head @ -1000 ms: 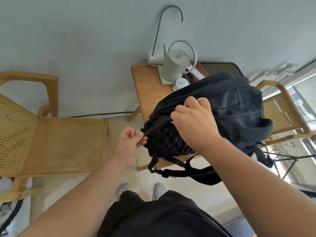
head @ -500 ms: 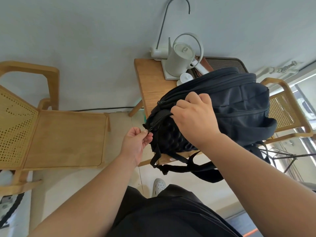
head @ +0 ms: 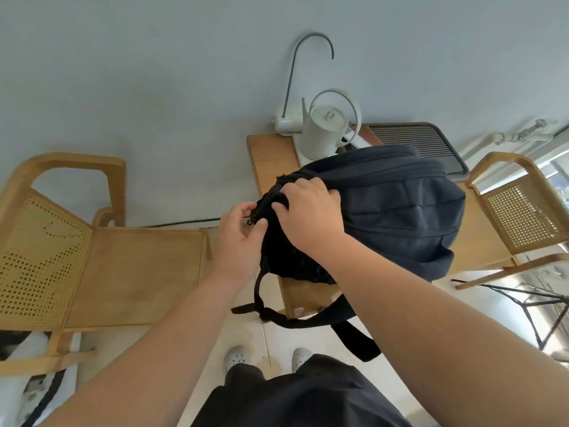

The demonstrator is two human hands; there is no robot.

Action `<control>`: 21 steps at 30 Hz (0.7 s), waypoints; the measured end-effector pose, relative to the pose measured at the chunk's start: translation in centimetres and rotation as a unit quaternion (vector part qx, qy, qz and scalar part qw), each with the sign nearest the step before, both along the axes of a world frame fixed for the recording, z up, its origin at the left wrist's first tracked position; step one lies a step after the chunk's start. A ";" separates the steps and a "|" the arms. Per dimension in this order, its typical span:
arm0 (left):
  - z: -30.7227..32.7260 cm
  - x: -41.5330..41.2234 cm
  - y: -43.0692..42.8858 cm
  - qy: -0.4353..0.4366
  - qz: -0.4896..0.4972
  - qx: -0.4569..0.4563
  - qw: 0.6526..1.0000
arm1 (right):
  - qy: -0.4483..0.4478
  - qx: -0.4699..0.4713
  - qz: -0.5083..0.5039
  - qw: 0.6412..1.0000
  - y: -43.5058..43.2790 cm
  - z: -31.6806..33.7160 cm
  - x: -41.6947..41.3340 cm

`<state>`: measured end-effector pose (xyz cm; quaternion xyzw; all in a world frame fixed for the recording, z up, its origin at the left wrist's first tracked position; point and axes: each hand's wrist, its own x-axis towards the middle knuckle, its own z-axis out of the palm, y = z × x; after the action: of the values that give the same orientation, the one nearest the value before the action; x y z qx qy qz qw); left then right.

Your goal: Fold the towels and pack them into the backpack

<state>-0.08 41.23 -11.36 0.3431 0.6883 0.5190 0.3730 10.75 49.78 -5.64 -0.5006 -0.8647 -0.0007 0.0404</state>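
A dark navy backpack point(head: 400, 211) lies on a small wooden table point(head: 271, 158), its straps hanging over the front edge. My right hand point(head: 311, 208) grips the top of the backpack near the zip. At the pack's left end, my left hand point(head: 240, 235) pinches the zip pull between thumb and fingers. No towel is visible; the inside of the backpack is hidden.
A white kettle point(head: 323, 134) and a gooseneck lamp point(head: 289, 87) stand at the table's back, beside a dark slatted tray point(head: 431, 143). Wooden cane chairs stand left point(head: 92, 257) and right point(head: 520, 217). A black stand point(head: 535, 306) is at far right. White shoes point(head: 237, 359) are on the floor.
My left hand has moved up and right along the backpack's edge with the zip pull. The right hand shifted toward the pack's top left corner. The view tilted down slightly.
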 end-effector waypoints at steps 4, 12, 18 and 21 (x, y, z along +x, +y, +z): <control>2.7 1.6 0.9 0.152 -0.035 0.038 0.987 | 0.069 0.037 0.102 0.992 0.2 3.7 2.3; 5.9 7.7 3.0 0.421 -0.247 0.013 0.873 | -0.021 -0.011 -0.093 0.995 5.4 6.9 15.2; 3.3 11.1 3.0 0.480 -0.203 -0.096 0.848 | 0.044 -0.040 -0.022 0.998 5.8 2.9 20.9; 3.9 12.8 2.3 0.460 -0.170 -0.083 0.867 | 0.060 -0.033 0.020 0.997 6.1 3.0 22.2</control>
<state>12.68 43.49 -7.42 0.6226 0.7534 0.1718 0.1233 32.92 55.86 -2.67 -0.4833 -0.8702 0.0588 0.0759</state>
